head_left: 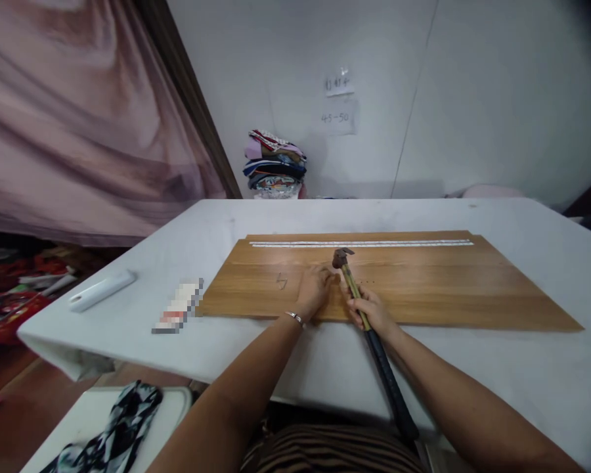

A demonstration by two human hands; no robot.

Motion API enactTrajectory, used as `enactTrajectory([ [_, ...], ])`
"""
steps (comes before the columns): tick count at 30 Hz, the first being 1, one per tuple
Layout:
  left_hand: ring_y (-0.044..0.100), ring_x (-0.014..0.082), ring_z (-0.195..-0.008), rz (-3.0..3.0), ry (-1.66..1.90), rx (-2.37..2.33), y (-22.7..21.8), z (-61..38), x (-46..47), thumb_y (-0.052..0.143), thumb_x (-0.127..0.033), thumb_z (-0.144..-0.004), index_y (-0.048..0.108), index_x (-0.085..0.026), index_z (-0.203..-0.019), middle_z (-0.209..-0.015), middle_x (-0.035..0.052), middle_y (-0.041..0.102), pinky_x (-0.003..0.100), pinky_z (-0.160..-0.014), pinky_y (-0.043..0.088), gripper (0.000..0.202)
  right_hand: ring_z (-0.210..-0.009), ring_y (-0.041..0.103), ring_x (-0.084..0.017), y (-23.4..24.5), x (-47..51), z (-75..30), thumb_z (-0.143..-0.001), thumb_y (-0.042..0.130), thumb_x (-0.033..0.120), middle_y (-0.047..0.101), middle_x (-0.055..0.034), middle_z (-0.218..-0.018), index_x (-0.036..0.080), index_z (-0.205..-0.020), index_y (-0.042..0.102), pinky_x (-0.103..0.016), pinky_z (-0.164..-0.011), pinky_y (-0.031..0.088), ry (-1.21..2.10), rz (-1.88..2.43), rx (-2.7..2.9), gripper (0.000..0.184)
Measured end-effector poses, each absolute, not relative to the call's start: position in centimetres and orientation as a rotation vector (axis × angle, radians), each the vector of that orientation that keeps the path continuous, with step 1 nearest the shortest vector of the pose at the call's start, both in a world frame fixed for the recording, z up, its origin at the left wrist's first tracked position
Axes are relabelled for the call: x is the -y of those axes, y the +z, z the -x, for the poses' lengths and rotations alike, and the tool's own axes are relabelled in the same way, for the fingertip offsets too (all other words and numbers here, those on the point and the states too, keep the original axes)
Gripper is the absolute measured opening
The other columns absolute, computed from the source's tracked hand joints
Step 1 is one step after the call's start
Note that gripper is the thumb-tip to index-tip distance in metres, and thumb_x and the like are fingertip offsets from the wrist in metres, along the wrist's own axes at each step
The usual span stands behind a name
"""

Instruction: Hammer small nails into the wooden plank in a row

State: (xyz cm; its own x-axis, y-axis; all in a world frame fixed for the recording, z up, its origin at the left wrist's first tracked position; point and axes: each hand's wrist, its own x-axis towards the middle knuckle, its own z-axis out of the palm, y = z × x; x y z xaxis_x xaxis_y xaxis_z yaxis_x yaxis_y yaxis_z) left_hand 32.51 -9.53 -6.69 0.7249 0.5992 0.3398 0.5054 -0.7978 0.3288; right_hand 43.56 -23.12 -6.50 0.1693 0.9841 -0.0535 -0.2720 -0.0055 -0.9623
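On the white table [167, 246], a wood-grain board [448, 289] lies flat, likely for support. The right hand [373, 313] clamps its fingers round a claw hammer [355, 293], high up, probably for control; the left hand [314, 289] bunches its fingers at the board, grip hidden from me.

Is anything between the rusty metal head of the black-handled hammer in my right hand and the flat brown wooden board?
Possibly your left hand: it's over the board, fingers near the hammer head. One view can't settle whether they're directly beneath. I see nothing else in between.
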Motion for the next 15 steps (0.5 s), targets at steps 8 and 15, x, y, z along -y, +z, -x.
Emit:
enactTrajectory([
  [8,0.055,0.0163,-0.089,-2.642,0.588,-0.920,-6.56,-32.54,9.88,0.046,-0.025,-0.088,0.069,-0.019,-0.084,-0.093,0.0054,0.064,0.030,-0.083,0.041,0.025,-0.024,0.030,-0.006,-6.50,23.28,-43.25,-0.067,0.055,0.031,0.044,0.0122,-0.035,0.020,-0.089,0.042,-0.017,-0.027,0.024,1.203,1.115,0.908,0.027],
  [15,0.055,0.0168,-0.093,-2.587,0.608,-0.944,-6.28,-32.42,10.20,0.048,-0.025,-0.086,0.069,-0.020,-0.085,-0.097,0.0054,0.063,0.031,-0.087,0.042,0.021,-0.024,0.031,-0.006,-6.64,23.32,-43.13,-0.067,0.055,0.032,0.044,0.0124,-0.036,0.020,-0.088,0.043,-0.016,-0.027,0.024,1.189,1.137,0.952,0.027],
])
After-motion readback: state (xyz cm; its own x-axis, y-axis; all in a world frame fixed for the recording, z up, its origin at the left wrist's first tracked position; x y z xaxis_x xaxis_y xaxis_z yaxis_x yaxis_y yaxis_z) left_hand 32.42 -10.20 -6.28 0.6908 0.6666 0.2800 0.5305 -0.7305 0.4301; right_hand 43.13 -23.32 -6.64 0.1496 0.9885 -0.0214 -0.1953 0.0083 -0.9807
